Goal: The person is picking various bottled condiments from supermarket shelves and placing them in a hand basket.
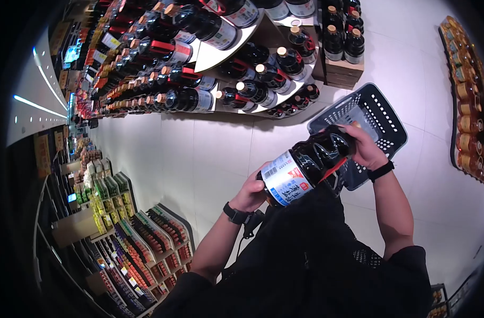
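A large dark bottle of soy sauce [308, 161] lies tilted across the front of my body, its white and blue label facing up. My left hand [249, 193] is closed round its base end. Around the neck end, near the cap, my right hand [365, 147] is wrapped, with a red strip running along the bottle close by. Beneath the bottle and my right hand is a grey shopping basket [398, 123] with perforated walls. Part of the basket is hidden by the bottle and my hand.
Curved white shelves [229, 42] ahead hold many similar dark bottles. More bottles [343, 38] stand on a wooden crate beside them. A rack of amber containers [467, 106] is at the far right. Packed shelves [146, 246] stand at lower left on the pale tiled floor [215, 143].
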Demonstrator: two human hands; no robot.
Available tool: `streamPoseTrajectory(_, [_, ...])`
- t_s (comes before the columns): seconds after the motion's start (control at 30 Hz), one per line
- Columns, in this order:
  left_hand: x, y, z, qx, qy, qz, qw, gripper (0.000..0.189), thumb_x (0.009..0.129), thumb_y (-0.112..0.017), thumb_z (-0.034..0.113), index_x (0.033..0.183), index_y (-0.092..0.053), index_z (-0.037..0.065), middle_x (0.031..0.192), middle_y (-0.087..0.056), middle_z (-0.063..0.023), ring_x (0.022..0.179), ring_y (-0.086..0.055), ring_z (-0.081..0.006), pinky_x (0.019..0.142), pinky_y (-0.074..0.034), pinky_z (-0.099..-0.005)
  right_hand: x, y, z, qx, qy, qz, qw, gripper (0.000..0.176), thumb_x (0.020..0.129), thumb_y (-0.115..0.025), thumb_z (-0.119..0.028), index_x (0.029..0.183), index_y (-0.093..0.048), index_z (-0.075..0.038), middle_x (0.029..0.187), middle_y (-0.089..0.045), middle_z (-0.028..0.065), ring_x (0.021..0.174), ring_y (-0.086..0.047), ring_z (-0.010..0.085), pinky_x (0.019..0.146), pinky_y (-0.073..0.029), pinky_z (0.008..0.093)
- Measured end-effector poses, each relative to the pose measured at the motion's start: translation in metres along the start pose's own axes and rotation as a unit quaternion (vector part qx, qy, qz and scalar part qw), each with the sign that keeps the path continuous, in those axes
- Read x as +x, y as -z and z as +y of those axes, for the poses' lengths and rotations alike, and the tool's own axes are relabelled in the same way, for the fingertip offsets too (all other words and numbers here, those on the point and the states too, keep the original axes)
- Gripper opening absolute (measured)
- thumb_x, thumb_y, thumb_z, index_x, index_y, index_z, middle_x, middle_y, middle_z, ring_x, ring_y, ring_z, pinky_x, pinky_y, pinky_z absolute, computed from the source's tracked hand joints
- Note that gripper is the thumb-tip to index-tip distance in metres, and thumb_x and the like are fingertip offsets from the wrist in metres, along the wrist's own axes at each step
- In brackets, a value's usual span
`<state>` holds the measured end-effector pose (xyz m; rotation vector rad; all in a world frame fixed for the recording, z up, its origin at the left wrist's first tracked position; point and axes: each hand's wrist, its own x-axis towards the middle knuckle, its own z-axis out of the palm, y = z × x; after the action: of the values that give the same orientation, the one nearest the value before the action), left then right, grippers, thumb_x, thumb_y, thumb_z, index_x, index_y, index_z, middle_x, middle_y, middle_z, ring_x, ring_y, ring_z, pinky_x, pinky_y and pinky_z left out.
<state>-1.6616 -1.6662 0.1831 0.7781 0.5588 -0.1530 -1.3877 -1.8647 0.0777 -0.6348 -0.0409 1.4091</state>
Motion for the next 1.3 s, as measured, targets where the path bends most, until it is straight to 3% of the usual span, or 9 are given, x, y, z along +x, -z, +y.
streamPoseTrajectory(0.1, [0.037, -0.016, 0.003, 0.1, 0.017, -0.038, 0.994, 0.091, 0.076, -0.079, 0.044, 0.147, -0.042, 0.001, 0.14, -0.054, -0.012, 0.131, -0.051, -0.0232, 0.112, -0.038, -0.0376, -0.04, 0.023, 0.004, 0.043, 0.05, -0.01, 0.998, 0.068, 0.1, -0.043, -0.051, 0.133, -0.056, 0.008, 0.127, -0.065, 0.0187, 0.117, -0.065, 0.0277, 0.102, -0.051, 0.0361])
streamPoseTrajectory(0.27, [0.108, -0.036, -0.017, 0.143, 0.069, -0.034, 0.987, 0.082, 0.085, -0.074, 0.039, 0.151, -0.04, 0.006, 0.137, -0.057, -0.0084, 0.126, -0.054, -0.0195, 0.106, -0.042, -0.0352, -0.098, 0.071, 0.003, 0.015, 0.159, 0.127, 0.979, 0.069, 0.094, -0.043, -0.048, 0.134, -0.053, 0.008, 0.131, -0.061, 0.0191, 0.119, -0.062, 0.0276, 0.106, -0.046, 0.0378])
streamPoseTrajectory(0.37, [0.149, -0.042, -0.032, 0.213, 0.008, -0.01, 0.977, 0.065, 0.092, -0.069, 0.028, 0.148, -0.045, 0.006, 0.123, -0.062, -0.0044, 0.121, -0.055, -0.0148, 0.099, -0.046, -0.0325, -0.123, 0.082, -0.016, -0.031, 0.203, 0.172, 0.963, 0.072, 0.091, -0.046, -0.048, 0.136, -0.05, 0.008, 0.13, -0.06, 0.0199, 0.113, -0.065, 0.0299, 0.082, -0.063, 0.046])
streamPoseTrajectory(0.4, [0.158, -0.036, -0.038, 0.287, -0.011, 0.004, 0.958, 0.06, 0.092, -0.07, 0.025, 0.144, -0.048, 0.006, 0.12, -0.064, -0.0052, 0.117, -0.057, -0.0152, 0.099, -0.047, -0.0328, -0.126, 0.085, -0.02, -0.041, 0.222, 0.211, 0.951, 0.07, 0.089, -0.051, -0.045, 0.136, -0.05, 0.008, 0.128, -0.061, 0.0184, 0.109, -0.067, 0.0298, 0.069, -0.065, 0.0482])
streamPoseTrajectory(0.53, [0.172, -0.023, -0.058, 0.549, -0.051, 0.072, 0.831, 0.041, 0.087, -0.074, 0.021, 0.124, -0.065, 0.005, 0.101, -0.07, -0.0088, 0.105, -0.064, -0.0228, 0.107, -0.043, -0.0415, -0.102, 0.121, -0.035, -0.342, 0.234, 0.327, 0.849, 0.059, 0.086, -0.065, -0.028, 0.138, -0.055, -0.002, 0.114, -0.069, 0.0126, 0.099, -0.069, 0.0221, 0.088, -0.056, 0.035])
streamPoseTrajectory(0.67, [0.175, -0.006, -0.086, 0.711, -0.119, 0.038, 0.692, 0.035, 0.082, -0.073, 0.021, 0.114, -0.07, 0.008, 0.092, -0.07, -0.0076, 0.098, -0.063, -0.0263, 0.114, -0.036, -0.0514, -0.033, 0.193, -0.034, -0.623, -0.01, 0.393, 0.676, 0.063, 0.082, -0.07, -0.035, 0.14, -0.056, -0.014, 0.114, -0.072, 0.0175, 0.106, -0.069, 0.0331, 0.096, -0.051, 0.0379])
streamPoseTrajectory(0.77, [0.166, -0.005, -0.109, 0.77, -0.134, 0.016, 0.624, 0.021, 0.083, -0.07, 0.02, 0.101, -0.074, 0.011, 0.072, -0.068, -0.0011, 0.081, -0.065, -0.0198, 0.115, -0.036, -0.0513, 0.009, 0.323, 0.02, -0.584, -0.062, 0.355, 0.727, 0.077, 0.077, -0.073, -0.034, 0.146, -0.049, -0.012, 0.128, -0.066, 0.0199, 0.119, -0.064, 0.0359, 0.104, -0.047, 0.0374])
streamPoseTrajectory(1.07, [0.183, 0.009, -0.117, 0.765, -0.199, 0.012, 0.612, 0.017, 0.074, -0.068, 0.011, 0.089, -0.074, 0.013, 0.064, -0.063, 0.0047, 0.061, -0.054, -0.0148, 0.099, -0.049, -0.0409, 0.04, 0.444, 0.149, -0.564, -0.218, 0.292, 0.74, 0.089, 0.076, -0.079, -0.025, 0.153, -0.035, -0.02, 0.125, -0.066, 0.0224, 0.117, -0.064, 0.0361, 0.102, -0.05, 0.0414])
streamPoseTrajectory(1.3, [0.19, 0.013, -0.119, 0.764, -0.221, 0.011, 0.605, 0.024, 0.066, -0.066, 0.008, 0.088, -0.075, 0.012, 0.06, -0.057, 0.007, 0.054, -0.048, -0.0125, 0.086, -0.051, -0.0345, 0.064, 0.476, 0.2, -0.711, -0.289, 0.145, 0.625, 0.093, 0.076, -0.08, -0.018, 0.154, -0.03, -0.028, 0.146, -0.047, 0.0253, 0.132, -0.051, 0.0407, 0.108, -0.047, 0.0451])
